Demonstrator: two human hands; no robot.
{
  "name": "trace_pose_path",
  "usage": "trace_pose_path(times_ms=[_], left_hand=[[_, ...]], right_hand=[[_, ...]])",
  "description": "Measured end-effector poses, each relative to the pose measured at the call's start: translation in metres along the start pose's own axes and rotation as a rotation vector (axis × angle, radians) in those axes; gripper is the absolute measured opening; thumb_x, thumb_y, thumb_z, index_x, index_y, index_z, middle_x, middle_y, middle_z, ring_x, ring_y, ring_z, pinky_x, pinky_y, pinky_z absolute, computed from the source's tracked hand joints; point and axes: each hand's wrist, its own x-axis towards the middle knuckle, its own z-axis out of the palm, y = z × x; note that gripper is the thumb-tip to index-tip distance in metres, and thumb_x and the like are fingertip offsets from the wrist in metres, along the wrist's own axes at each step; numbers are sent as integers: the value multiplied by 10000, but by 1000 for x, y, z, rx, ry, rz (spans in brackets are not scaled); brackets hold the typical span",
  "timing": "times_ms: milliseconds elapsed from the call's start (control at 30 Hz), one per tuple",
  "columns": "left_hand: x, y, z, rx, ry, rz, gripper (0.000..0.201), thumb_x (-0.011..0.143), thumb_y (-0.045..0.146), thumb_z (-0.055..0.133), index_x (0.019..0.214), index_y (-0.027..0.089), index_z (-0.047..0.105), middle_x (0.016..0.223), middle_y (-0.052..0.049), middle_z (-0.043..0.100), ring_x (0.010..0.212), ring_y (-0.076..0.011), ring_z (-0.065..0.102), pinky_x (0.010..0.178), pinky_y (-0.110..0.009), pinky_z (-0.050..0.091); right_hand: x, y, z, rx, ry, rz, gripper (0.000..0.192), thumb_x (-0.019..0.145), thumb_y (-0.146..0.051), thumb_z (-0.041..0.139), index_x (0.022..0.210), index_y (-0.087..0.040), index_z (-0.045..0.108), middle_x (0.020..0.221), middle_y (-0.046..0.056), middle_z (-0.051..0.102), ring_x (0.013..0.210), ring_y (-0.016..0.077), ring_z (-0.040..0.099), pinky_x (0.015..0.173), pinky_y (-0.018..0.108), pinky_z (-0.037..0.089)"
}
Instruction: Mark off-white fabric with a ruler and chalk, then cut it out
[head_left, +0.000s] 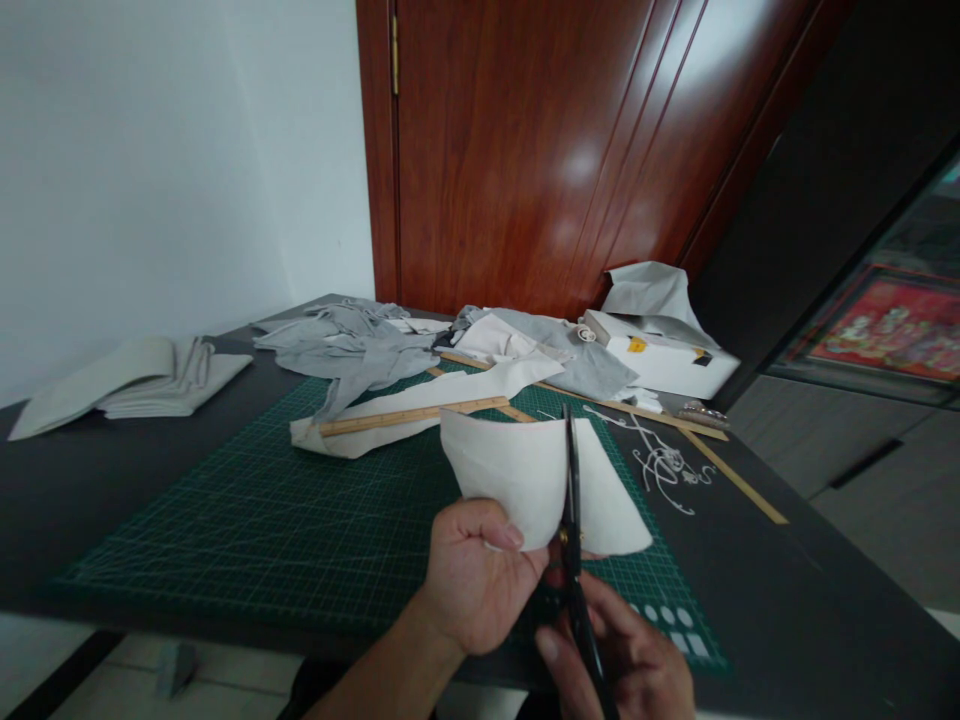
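My left hand [480, 575] is closed on a piece of white fabric [514, 475], its thumb lying on top near the lower edge. The fabric is raised over the green cutting mat [300, 510] and curves slightly. Black scissors [571, 500] are in my right hand [626, 650], with the fingers wrapped round the handles. Their blades point away from me and lie across the fabric, with white cloth on both sides. Whether the right-hand part is fully cut off cannot be made out. The handle loops are partly hidden by my fingers.
Wooden rulers [412, 415] and a long white fabric strip [375, 440] lie on the mat. Grey cloth [352, 345] is heaped behind. Folded fabric [150, 385] rests at left. At right are a white box [660, 355] and tangled cords [667, 460].
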Motion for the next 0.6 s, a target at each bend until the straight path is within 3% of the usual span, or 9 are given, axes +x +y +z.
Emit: trace_pose_path(times_ms=[300, 400, 500, 600], left_hand=[[0, -1, -3, 31, 5, 4, 841, 555, 88, 547, 1384, 85, 688, 1094, -117, 841, 1233, -361, 713, 1124, -510, 491], [-1, -1, -6, 54, -29, -38, 783, 567, 125, 543, 1326, 43, 717, 1251, -157, 796, 1352, -376, 635, 1134, -489, 484], [-1, 2, -7, 68, -53, -66, 779, 575, 121, 541, 1331, 69, 719, 1399, -155, 726, 1444, -412, 543, 1116, -552, 499], [0, 9, -3, 145, 21, -18, 764, 559, 108, 558, 1303, 97, 734, 1343, -157, 752, 1403, -435, 571, 1090, -588, 513]], right_hand=[[1, -1, 0, -36, 29, 17, 447, 702, -480, 901, 1062, -216, 874, 667, 30, 822, 368, 129, 574, 364, 203, 457], [0, -2, 1, -32, 50, 24, 483, 695, -519, 907, 1067, -213, 880, 627, 30, 800, 374, 146, 596, 358, 205, 478], [1, -4, 2, -15, 37, 51, 491, 684, -558, 906, 1040, -221, 881, 559, 10, 752, 355, 142, 568, 340, 203, 460], [4, -7, 1, 39, -18, 111, 505, 738, -589, 861, 1068, -206, 862, 447, -36, 638, 299, 129, 499, 331, 211, 449]])
